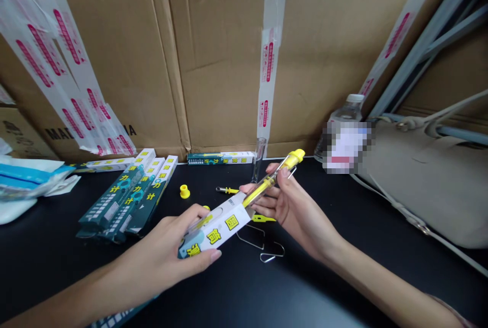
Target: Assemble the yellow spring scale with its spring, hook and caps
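My left hand (186, 241) is closed around a narrow white and teal cardboard box (223, 229) printed with yellow characters. Its end on the right is open. My right hand (292, 203) grips a clear tubular spring scale (263, 185) with a yellow cap and yellow inner rod. The scale's lower end is at or just inside the box opening; how deep it sits I cannot tell. Below the hands lie bent metal hooks (272, 254) and a flat yellow piece (264, 218). Behind them are an upright clear tube (259, 157), a yellow cap (184, 191) and a yellow rod with a metal loop (227, 190).
Several similar boxes (131, 193) lie stacked at the left, and another box (221, 158) rests against the large taped carton (221, 63) at the back. A plastic bottle (346, 112) and a beige bag (423, 175) stand at the right. Plastic packaging (30, 178) lies far left.
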A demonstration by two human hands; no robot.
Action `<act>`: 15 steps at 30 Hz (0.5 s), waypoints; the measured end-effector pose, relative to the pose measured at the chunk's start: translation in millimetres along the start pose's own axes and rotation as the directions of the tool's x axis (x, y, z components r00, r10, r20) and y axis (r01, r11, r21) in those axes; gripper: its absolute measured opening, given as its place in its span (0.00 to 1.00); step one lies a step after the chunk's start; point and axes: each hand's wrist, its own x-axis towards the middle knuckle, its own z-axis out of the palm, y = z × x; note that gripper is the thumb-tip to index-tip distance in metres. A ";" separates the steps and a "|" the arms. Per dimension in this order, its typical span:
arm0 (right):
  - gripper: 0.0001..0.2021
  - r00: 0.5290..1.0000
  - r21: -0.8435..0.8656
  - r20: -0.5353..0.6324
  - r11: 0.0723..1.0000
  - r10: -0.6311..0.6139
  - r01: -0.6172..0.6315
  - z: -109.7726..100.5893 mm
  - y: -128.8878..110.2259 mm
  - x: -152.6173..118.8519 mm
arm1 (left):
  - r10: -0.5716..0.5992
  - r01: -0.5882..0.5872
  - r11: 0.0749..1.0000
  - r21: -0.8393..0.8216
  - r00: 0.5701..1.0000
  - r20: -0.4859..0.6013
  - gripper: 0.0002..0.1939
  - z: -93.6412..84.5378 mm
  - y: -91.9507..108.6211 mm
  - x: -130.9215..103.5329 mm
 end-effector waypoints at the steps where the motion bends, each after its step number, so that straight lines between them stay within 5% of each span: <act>1: 0.15 1.000 -0.001 0.009 1.000 0.002 -0.002 -0.2 1.5 0.0 | 0.005 -0.004 1.000 0.010 1.000 -0.005 0.22 0.0 0.2 -0.1; 7: 0.15 0.999 -0.132 -0.031 0.991 -0.014 0.010 -1.5 7.4 -0.3 | 0.019 -0.019 1.000 -0.001 1.000 0.003 0.22 0.3 0.9 -0.9; 15: 0.32 0.991 -0.190 -0.118 0.981 -0.057 0.034 4.0 7.4 -2.8 | 0.007 -0.003 0.999 0.032 0.992 -0.124 0.23 7.5 -1.5 -4.9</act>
